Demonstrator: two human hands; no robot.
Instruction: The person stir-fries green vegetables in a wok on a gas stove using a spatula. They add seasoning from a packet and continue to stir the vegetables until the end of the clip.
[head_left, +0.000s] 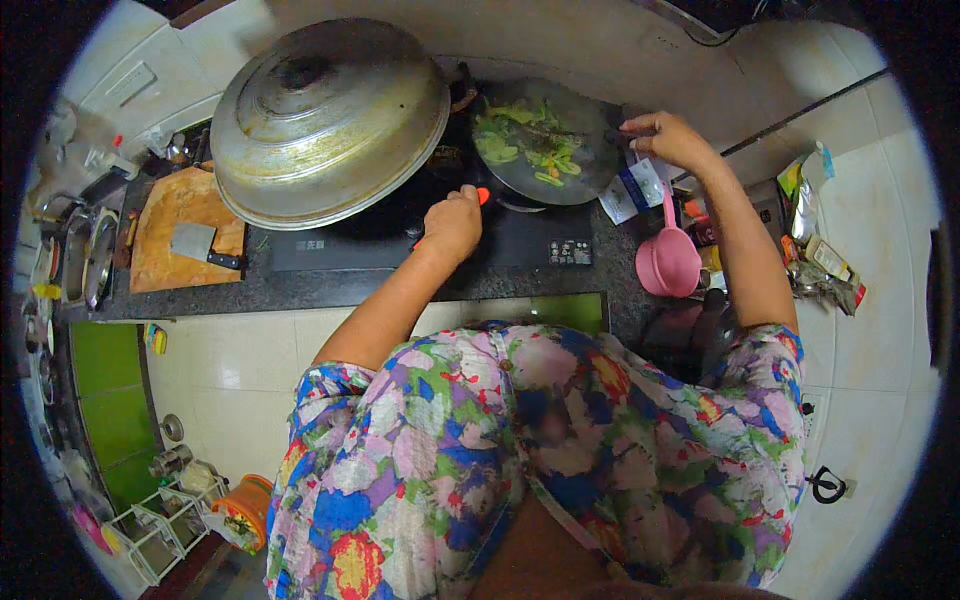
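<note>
My left hand (453, 223) is closed around an orange-red object (483, 196), perhaps a handle, whose full shape is hidden by the fingers. It is over the black cooktop (502, 251). Green vegetable pieces (551, 142) lie in a dark wok (585, 184) on the right burner. At the wok's right edge, my right hand (660, 139) has its thumb and fingers near a white and blue packet (636, 191); whether it grips anything is unclear. A large domed metal lid (337, 142) covers the left side of the cooktop.
Left of the cooktop, a cleaver (196, 241) lies on a wooden cutting board (161, 259). A pink plastic ladle (667, 262) is on the right counter, near condiment containers (709, 257). Behind the cooktop rises a wall (570, 45). An orange bin (259, 499) stands at lower left.
</note>
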